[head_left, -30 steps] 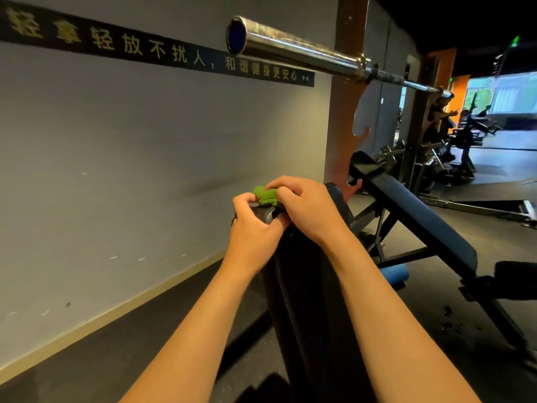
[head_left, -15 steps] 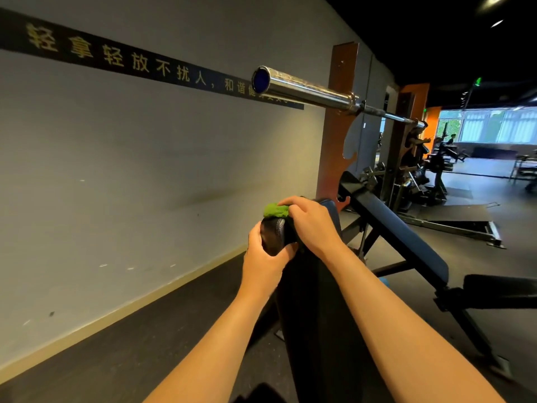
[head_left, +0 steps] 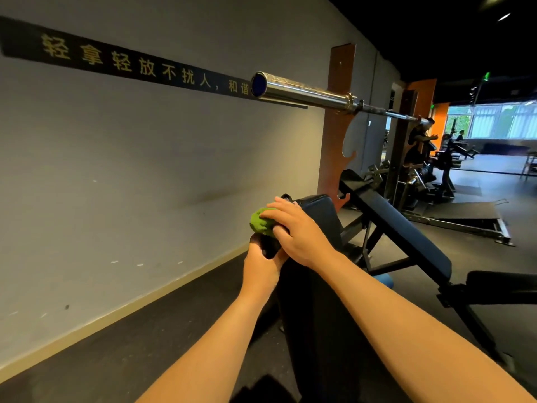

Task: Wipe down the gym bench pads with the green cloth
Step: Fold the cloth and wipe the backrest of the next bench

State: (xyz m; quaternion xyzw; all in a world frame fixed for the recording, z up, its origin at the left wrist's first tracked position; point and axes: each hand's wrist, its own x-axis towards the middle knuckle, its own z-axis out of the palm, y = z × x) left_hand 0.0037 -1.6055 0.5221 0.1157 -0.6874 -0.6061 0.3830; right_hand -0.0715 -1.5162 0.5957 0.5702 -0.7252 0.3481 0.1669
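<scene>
A black upright bench pad (head_left: 316,257) rises in front of me, its top edge at mid-frame. My right hand (head_left: 296,231) holds a bunched green cloth (head_left: 261,223) against the pad's upper left corner, fingers curled over it. Just below, my left hand (head_left: 263,264) grips the pad's left edge, thumb wrapped round the dark edge. Most of the cloth is hidden under my right fingers.
A steel barbell (head_left: 308,93) juts out overhead from an orange rack upright (head_left: 338,120). A second inclined bench (head_left: 401,225) stands to the right, with a blue roller (head_left: 383,282) on the floor beneath. The grey wall (head_left: 145,170) runs along the left.
My right hand has slid the cloth from the pad's top to its left side. My left hand has moved lower on the edge. My head has tilted up.
</scene>
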